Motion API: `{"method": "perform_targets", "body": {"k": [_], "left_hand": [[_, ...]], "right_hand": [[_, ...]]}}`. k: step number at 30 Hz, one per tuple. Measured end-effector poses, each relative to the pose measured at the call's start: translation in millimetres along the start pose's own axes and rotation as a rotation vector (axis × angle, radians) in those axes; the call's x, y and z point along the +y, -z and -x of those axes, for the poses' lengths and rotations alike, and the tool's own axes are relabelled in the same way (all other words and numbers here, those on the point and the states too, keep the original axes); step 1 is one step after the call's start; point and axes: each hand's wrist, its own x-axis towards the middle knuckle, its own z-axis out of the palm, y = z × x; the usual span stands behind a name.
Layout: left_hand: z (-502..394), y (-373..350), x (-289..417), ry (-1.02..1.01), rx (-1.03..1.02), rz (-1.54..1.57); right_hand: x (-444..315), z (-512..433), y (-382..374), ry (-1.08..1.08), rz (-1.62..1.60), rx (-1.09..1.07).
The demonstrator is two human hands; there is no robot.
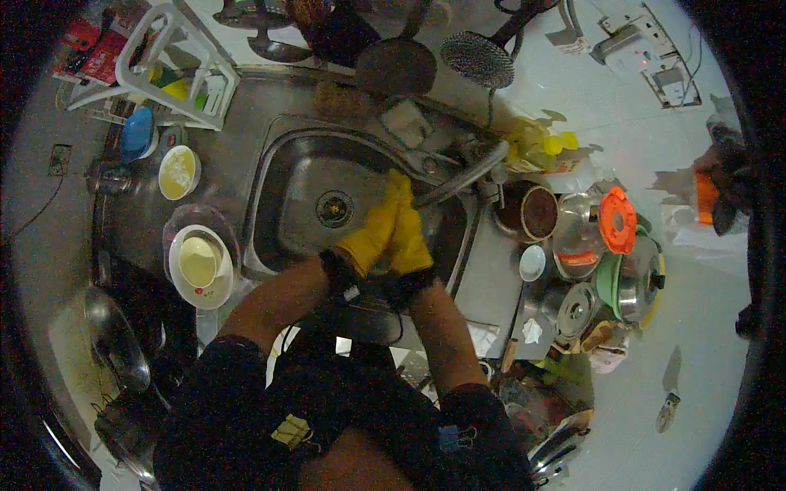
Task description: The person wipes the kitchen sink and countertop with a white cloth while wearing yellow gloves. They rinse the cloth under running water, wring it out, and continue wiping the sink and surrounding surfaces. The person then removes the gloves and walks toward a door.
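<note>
Both hands wear yellow gloves and meet over the right half of a stainless-steel sink (301, 245), below the end of the faucet spout (457, 175). My left hand (373, 230) lies against my right hand (409, 236), fingers pointing away from me. Their inner sides face each other, so whether anything sits between them is hidden. Dark bands circle both wrists. The sink drain (334, 208), with a small yellowish bit in it, shows just left of the gloves.
At left stand a white bowl (230, 288) with a smaller one inside, a yellow-white tub (179, 173) and a white plastic rack (230, 80). Pans and a perforated skimmer (478, 59) hang behind. Right are yellow bottles (531, 144), a brown pot (513, 212) and lidded steel pots (638, 279).
</note>
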Motion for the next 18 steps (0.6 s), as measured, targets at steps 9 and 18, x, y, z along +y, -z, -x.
{"method": "perform_targets", "body": {"k": [9,18], "left_hand": [[34,31,21,0.0,-0.005,-0.083],[23,-3,10,0.347,-0.051,0.184]], "right_hand": [[9,4,-11,-0.137,0.224,0.13],[25,-10,25,0.343,1.248,0.033]]}}
